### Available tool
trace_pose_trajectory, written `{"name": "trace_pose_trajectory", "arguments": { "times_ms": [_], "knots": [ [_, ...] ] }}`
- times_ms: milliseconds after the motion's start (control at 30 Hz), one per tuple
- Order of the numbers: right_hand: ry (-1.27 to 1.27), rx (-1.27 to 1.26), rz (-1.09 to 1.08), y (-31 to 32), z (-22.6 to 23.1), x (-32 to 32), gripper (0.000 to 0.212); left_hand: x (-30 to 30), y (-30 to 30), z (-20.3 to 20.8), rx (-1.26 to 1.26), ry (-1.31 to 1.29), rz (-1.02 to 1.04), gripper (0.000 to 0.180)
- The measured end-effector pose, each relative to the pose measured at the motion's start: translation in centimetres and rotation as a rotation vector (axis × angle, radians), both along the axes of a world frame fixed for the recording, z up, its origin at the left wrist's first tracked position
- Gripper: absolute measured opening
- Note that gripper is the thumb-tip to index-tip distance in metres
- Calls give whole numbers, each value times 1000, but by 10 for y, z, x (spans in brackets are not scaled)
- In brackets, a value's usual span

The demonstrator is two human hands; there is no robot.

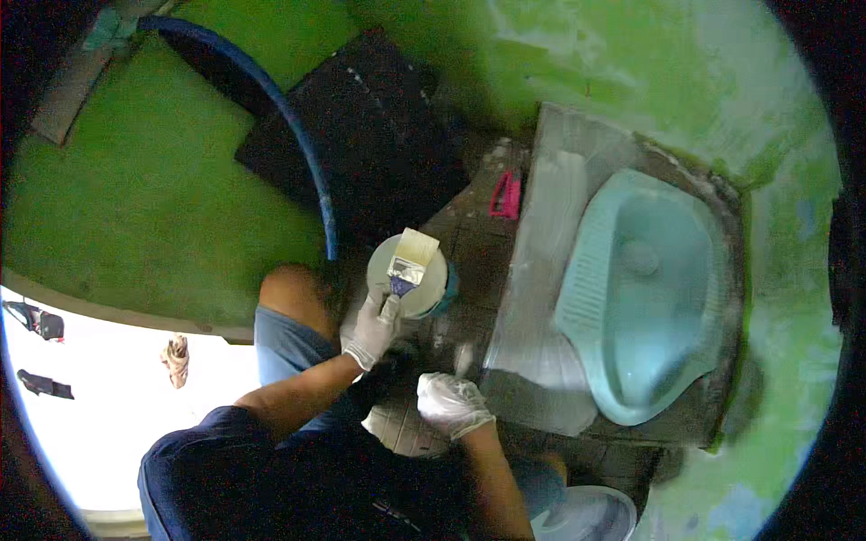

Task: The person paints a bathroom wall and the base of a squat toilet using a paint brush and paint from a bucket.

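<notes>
Head view: the gloved left hand pinches the blue handle of a paintbrush above a bucket of pale paint. The brush looks light, its handle stiff, its bristles probably soft; the handle seems the best hold, though slippery if wet. The gloved right hand is curled; I cannot tell whether it holds anything. The shirt's pale mark is too small to read.

- Floor, dark tile, beneath both hands
- Bucket, blue, just beyond left hand
- Pink handled object, well beyond right hand
- Raised slab, grey, bearing pale-blue squat toilet, right of right hand
</notes>
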State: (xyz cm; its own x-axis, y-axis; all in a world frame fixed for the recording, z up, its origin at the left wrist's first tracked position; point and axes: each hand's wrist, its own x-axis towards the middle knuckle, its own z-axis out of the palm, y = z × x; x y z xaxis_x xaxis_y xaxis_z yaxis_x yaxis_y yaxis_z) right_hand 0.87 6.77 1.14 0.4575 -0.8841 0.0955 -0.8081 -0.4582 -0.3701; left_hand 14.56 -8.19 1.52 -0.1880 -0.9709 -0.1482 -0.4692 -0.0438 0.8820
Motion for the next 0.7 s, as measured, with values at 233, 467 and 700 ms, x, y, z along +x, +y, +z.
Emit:
{"name": "trace_pose_trajectory", "arguments": {
  "times_ms": [233, 467, 700],
  "knots": [
    [-213, 140, -288, 17, -3, -1, 8, -194, -96, 71, -177, 95, -219, 26],
    [-588, 269, -604, 53, 10, -8, 12, -413, -161, 46, -406, -207, -460, 29],
    [-225, 463, -542, 49, 9, -2, 17, -459, -226, -3, -593, -407, -472, 30]
  ]
}}
